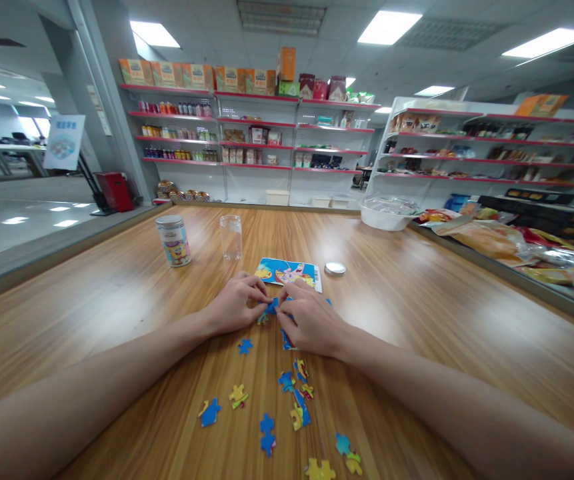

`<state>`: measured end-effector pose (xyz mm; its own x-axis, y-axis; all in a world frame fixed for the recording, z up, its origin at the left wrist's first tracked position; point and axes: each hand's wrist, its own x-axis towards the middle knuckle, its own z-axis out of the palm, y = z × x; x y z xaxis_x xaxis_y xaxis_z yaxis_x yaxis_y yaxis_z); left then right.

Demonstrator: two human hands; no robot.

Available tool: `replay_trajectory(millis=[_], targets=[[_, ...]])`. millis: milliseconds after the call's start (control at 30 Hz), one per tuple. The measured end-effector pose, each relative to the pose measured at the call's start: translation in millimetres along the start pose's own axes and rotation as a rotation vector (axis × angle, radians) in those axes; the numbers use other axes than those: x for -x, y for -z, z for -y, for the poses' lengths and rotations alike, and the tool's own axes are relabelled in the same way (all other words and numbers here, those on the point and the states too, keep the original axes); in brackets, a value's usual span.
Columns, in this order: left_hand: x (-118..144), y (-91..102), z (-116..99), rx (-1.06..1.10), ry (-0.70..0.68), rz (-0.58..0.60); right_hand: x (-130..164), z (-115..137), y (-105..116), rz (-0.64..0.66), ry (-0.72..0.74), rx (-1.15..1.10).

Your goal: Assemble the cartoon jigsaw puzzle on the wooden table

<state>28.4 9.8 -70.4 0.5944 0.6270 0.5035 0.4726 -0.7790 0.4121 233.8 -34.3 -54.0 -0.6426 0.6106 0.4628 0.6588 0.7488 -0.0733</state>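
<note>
- Printed tin stands far left on the table, lid on; clear empty tube just beside it to the right.
- Left hand curled, fingertips pinching a blue puzzle piece at the centre, pressed to the table.
- Loose jigsaw pieces scattered near, between the forearms; a single blue one sits just under the left hand.
- Step in hand, as I judge it: fitting two pieces together. Next move calls for lining up tab and notch, then pressing flat.
- Right hand curled too, fingers meeting the left on the same piece; palm covers part of the joined bit.
- Picture card lies just beyond the hands, round metal lid to its right.
- White bowl at the far edge.
- Hidden: exact fit under the fingers, can't tell. Bottom pieces cut off by the frame.
</note>
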Motion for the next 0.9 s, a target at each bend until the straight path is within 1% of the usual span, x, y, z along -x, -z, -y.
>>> replay_trajectory(millis=[167,333,467,533,600,667,700,733,767,800,900], targets=[[-0.7,0.0,-0.1,-0.015,-0.001,0.0,-0.5,3.3,-1.7,0.029,-0.03,0.035],[-0.7,0.2,-0.9,-0.024,-0.007,0.01,-3.3,10.4,0.6,0.081,-0.067,0.137],[0.0,0.7,-1.5,-0.03,-0.018,0.015,-4.3,12.8,-1.9,0.062,-0.093,0.155],[0.5,0.8,-1.3,-0.031,-0.022,0.017,-4.6,8.9,-2.4,0.051,-0.094,0.095],[1.2,0.8,-0.8,-0.032,-0.023,0.017,-5.6,0.5,0.8,-0.001,-0.111,0.018],[2.0,0.6,-0.3,-0.036,-0.03,0.013,-7.6,-11.0,9.1,-0.081,-0.175,-0.029],[2.3,0.5,-0.1,-0.037,-0.038,0.01,-8.7,-16.8,15.0,-0.101,-0.223,-0.037],[2.6,0.4,0.1,-0.034,-0.052,0.008,-9.8,-22.2,21.6,-0.084,-0.274,-0.037],[2.9,0.2,0.3,-0.028,-0.07,0.008,-10.7,-26.6,28.6,-0.023,-0.325,-0.039],[3.0,0.0,0.5,-0.022,-0.089,0.013,-11.2,-30.0,35.6,0.08,-0.374,-0.045],[3.3,-0.4,0.8,-0.011,-0.129,0.038,-10.2,-34.3,51.9,0.448,-0.437,-0.092]])
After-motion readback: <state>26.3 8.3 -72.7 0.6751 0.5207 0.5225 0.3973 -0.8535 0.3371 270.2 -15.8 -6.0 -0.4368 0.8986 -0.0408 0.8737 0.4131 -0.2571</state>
